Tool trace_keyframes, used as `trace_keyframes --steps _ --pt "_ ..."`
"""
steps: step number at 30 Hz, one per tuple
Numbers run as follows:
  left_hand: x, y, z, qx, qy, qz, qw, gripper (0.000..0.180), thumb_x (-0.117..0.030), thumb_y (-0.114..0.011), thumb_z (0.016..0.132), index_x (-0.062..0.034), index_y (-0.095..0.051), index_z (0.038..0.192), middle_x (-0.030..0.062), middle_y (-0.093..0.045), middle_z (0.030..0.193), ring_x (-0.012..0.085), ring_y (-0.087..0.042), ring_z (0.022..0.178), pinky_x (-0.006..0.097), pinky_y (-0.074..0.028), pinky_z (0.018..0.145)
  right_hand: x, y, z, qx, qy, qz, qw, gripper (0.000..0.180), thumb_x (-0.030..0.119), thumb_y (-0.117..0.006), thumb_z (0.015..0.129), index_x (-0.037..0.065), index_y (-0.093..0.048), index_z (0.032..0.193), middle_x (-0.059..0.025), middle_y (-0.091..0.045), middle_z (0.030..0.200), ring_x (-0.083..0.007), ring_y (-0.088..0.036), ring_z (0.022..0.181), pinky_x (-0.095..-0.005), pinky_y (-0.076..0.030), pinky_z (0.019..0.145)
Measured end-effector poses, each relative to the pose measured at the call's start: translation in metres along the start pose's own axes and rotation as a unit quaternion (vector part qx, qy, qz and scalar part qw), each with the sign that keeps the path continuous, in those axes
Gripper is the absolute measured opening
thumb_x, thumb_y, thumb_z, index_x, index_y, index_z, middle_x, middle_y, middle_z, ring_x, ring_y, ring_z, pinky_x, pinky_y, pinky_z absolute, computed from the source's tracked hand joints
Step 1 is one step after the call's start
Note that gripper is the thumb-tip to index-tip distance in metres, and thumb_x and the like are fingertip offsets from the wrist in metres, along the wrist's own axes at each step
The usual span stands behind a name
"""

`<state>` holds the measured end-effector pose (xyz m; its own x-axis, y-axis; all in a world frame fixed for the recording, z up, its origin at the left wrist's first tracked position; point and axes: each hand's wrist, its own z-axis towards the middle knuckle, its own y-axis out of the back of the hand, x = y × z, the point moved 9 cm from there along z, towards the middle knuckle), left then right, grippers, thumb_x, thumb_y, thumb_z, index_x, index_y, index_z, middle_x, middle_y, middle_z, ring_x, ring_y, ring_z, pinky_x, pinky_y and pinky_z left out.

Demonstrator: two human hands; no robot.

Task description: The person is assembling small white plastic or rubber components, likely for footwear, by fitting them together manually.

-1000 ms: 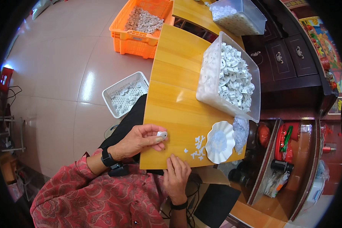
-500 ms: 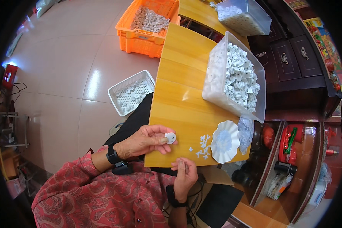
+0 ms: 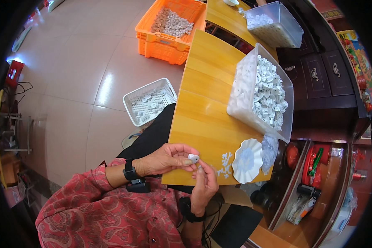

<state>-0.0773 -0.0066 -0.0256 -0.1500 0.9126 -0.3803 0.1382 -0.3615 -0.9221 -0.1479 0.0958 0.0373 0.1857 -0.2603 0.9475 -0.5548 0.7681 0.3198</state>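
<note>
**Small white plastic disc pinched at the table's near edge**

Small white plastic disc (image 3: 193, 158) sits between left hand (image 3: 163, 159) fingertips; right hand (image 3: 204, 184) fingers pinch up beside it, over the yellow wooden table (image 3: 202, 103) — a loose grip could drop it to the floor. Colourful printed packaging (image 3: 356, 58) lies far right, beside the dark cabinet
</note>
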Motion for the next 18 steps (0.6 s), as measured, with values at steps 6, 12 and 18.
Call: trace_keyframes --steps 6,12,18 --pt "-0.002 -0.001 -0.001 -0.018 0.008 0.019 1.0 0.031 -0.002 -0.062 0.093 0.0008 -0.057 0.123 0.0107 -0.064 0.116 0.0183 -0.063 0.106 0.033 -0.053 0.096 -0.007 0.009 -0.005 -0.054 -0.072 0.075 0.993 0.024 -0.003 -0.06 0.088 -0.005 -0.059 0.112 -0.0079 -0.062 0.091 -0.0102 -0.059 0.072 -0.022 -0.05 0.065" --pt "-0.001 -0.001 -0.002 -0.003 -0.002 0.029 1.0 0.032 0.003 -0.063 0.091 -0.0003 -0.058 0.122 0.0084 -0.065 0.115 0.0161 -0.063 0.108 0.03 -0.05 0.099 0.001 0.007 -0.008 -0.046 -0.093 0.098 0.99 0.024 -0.003 -0.066 0.085 -0.004 -0.055 0.106 -0.0087 -0.063 0.085 -0.0107 -0.06 0.068 -0.0221 -0.051 0.061" --pt "-0.002 -0.003 -0.002 -0.003 0.0 0.049 0.999 0.032 0.004 -0.063 0.09 -0.0011 -0.059 0.122 0.0076 -0.065 0.116 0.0139 -0.063 0.107 0.028 -0.049 0.098 0.003 0.003 -0.006 -0.043 -0.103 0.101 0.989 0.024 -0.004 -0.067 0.083 -0.003 -0.055 0.103 -0.0084 -0.063 0.083 -0.0102 -0.059 0.065 -0.0212 -0.05 0.058"
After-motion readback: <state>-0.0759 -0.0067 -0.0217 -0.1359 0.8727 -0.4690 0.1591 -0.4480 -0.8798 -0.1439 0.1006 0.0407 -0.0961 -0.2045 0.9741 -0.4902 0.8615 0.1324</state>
